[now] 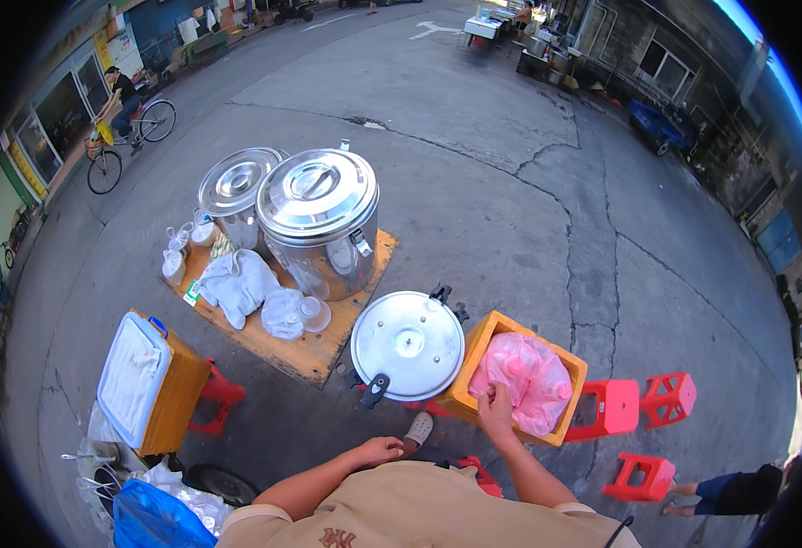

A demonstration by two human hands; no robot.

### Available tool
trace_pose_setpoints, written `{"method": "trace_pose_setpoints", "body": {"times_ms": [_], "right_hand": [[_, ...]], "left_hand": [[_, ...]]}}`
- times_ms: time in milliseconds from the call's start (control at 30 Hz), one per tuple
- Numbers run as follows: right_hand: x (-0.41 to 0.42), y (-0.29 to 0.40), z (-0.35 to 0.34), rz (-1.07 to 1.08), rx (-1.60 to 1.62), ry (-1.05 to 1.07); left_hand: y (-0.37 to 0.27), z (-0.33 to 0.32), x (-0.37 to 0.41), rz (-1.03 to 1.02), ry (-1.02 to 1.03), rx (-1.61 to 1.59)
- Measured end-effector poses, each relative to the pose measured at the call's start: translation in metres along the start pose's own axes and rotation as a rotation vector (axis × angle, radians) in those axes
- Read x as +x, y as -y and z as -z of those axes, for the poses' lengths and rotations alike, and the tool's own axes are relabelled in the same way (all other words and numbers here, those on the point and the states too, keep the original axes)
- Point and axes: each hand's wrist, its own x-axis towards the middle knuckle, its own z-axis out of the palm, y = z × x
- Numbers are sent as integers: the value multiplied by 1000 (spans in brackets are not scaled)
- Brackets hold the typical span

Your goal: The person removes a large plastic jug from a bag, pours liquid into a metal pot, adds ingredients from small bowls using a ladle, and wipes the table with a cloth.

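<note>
My right hand (496, 405) reaches over the near left rim of an orange box (577, 383), its fingertips at a pink plastic bag (526, 373) inside; whether they grip it I cannot tell. Two bottle-like tops show through the bag. Before my body rests my left hand (379, 450), fingers together and curled, nothing visible in it. A pressure cooker with a silver lid (408, 344) and black handles is just left of the orange box. Beyond, a wooden board (305, 356) carries two lidded steel drums (317, 198) (240, 181), a pale cloth (236, 284) and a bag of plastic cups (284, 314).
Red plastic stools (613, 407) stand to the right. At left, an orange container with a white lid (134, 380) stands above a blue plastic bag (158, 514). A cyclist (123, 103) is at upper left; a person (740, 490) is at lower right.
</note>
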Motion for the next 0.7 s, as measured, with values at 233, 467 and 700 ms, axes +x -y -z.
{"method": "trace_pose_setpoints", "body": {"times_ms": [233, 467, 700], "right_hand": [[-104, 48, -129, 32, 152, 761], [-183, 122, -211, 286, 50, 1369], [-240, 305, -248, 976, 85, 1522]], "left_hand": [[172, -32, -110, 170, 6, -330], [250, -75, -186, 316, -165, -594], [298, 2, -257, 297, -623, -1408]]}}
